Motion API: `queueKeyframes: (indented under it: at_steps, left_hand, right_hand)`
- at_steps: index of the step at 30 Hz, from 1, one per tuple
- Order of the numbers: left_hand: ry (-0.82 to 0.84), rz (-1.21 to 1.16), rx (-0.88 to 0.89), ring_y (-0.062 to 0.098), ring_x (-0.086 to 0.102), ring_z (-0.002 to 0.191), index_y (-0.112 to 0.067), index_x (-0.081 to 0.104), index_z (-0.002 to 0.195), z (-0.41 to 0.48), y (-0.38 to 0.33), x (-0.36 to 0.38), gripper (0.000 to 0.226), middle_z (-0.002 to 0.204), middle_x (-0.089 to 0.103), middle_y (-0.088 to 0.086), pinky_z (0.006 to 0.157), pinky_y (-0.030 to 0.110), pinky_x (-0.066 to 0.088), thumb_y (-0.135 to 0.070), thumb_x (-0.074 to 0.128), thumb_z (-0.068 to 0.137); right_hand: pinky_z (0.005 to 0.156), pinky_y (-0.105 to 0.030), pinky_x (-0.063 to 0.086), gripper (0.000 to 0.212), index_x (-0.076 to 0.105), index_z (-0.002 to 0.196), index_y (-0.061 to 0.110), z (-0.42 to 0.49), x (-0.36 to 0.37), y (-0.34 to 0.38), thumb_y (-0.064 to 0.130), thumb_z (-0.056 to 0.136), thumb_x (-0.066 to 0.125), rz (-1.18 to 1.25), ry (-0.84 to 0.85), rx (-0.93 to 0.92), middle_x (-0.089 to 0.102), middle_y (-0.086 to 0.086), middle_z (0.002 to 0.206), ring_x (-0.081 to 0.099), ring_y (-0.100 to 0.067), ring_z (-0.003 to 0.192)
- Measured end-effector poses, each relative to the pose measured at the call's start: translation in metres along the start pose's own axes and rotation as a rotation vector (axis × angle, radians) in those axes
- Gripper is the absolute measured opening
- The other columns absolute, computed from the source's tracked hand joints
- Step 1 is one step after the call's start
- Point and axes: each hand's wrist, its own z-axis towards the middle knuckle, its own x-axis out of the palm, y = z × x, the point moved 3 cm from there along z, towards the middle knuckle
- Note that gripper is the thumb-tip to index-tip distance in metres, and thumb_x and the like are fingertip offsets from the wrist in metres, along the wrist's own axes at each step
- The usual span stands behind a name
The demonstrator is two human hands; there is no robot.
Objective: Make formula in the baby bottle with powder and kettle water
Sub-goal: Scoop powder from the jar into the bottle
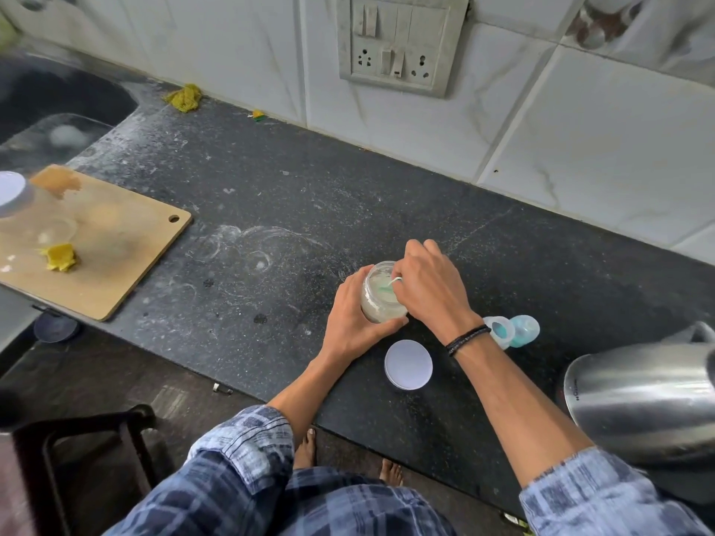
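Tabletop, dark stone. Kettle, 4 o'clock of jar: steel, likely heavy; lift by handle. Left hand: fingers curled round jar wall, smooth, probably slippery. Baby bottle, 3 o'clock: light, tips easily. Inside jar, scoop pinched by right hand fingers.

The only lettering in view is a small dark brand word on the lower wall of the steel kettle, at the right end of the counter. It runs sideways and upside down; it seems to end in "ON", and the rest is too small to read.
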Motion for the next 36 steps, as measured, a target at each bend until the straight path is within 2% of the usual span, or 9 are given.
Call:
queueKeyframes:
  at_steps: [6,13,20,24,30,33,36]
  left_hand:
    - [0.006,-0.018,-0.002,0.009,0.045,0.132,-0.028,0.042,0.145,0.000,-0.001,0.000,0.097,0.139,0.050,-0.013,0.109,0.038,0.041,-0.054,0.090,0.065]
    - [0.005,-0.030,0.004,0.008,0.046,0.130,-0.030,0.045,0.143,0.000,-0.003,-0.002,0.094,0.136,0.051,-0.015,0.108,0.037,0.043,-0.051,0.092,0.065]
    - [0.007,-0.026,0.009,0.006,0.045,0.128,-0.032,0.044,0.143,-0.001,-0.005,-0.003,0.093,0.135,0.050,-0.017,0.107,0.032,0.042,-0.050,0.091,0.065]
    - [0.007,-0.020,0.018,0.008,0.046,0.129,-0.031,0.044,0.143,-0.001,-0.005,-0.003,0.093,0.136,0.050,-0.015,0.107,0.031,0.041,-0.051,0.091,0.066]
    - [-0.001,-0.024,0.008,0.007,0.045,0.129,-0.031,0.044,0.143,-0.001,-0.005,-0.003,0.093,0.136,0.050,-0.015,0.107,0.028,0.040,-0.050,0.091,0.065]
    - [-0.001,-0.023,0.013,0.008,0.046,0.129,-0.033,0.044,0.142,-0.001,-0.005,-0.003,0.092,0.136,0.051,-0.015,0.106,0.031,0.041,-0.050,0.091,0.065]
    - [0.002,-0.020,0.012,0.008,0.046,0.128,-0.032,0.044,0.142,0.000,-0.004,-0.003,0.092,0.136,0.051,-0.015,0.106,0.031,0.042,-0.051,0.091,0.065]
  right_hand:
    - [0.083,-0.033,0.049,0.020,0.077,0.100,0.011,0.002,0.001,0.003,0.011,0.094,0.058,-0.005,0.014,0.005,0.054,-0.003,0.111,0.045,-0.022,0.105]
    - [0.087,-0.039,0.048,0.020,0.077,0.099,0.011,0.005,0.003,0.006,0.009,0.092,0.058,0.015,0.091,0.012,0.052,-0.003,0.115,0.043,-0.025,0.110]
    - [0.092,-0.040,0.049,0.016,0.077,0.101,0.013,0.005,0.004,0.003,0.017,0.095,0.062,0.058,0.125,0.013,0.049,0.000,0.115,0.041,-0.023,0.110]
    - [0.091,-0.035,0.047,0.012,0.081,0.099,0.020,0.005,0.002,-0.001,0.021,0.093,0.071,0.135,0.164,-0.003,0.042,0.005,0.107,0.039,-0.021,0.109]
    - [0.088,-0.026,0.032,0.012,0.082,0.101,0.020,0.007,-0.001,-0.011,0.023,0.091,0.075,0.376,0.205,0.081,0.045,0.005,0.106,0.032,-0.015,0.107]
    - [0.089,-0.029,0.033,0.011,0.082,0.099,0.017,0.006,-0.003,-0.018,0.021,0.091,0.076,0.461,0.189,0.127,0.046,0.010,0.096,0.035,-0.018,0.111]
    - [0.098,-0.040,0.044,0.009,0.083,0.092,0.013,0.005,0.001,-0.025,0.019,0.088,0.079,0.593,0.176,0.218,0.051,0.020,0.084,0.046,-0.023,0.119]
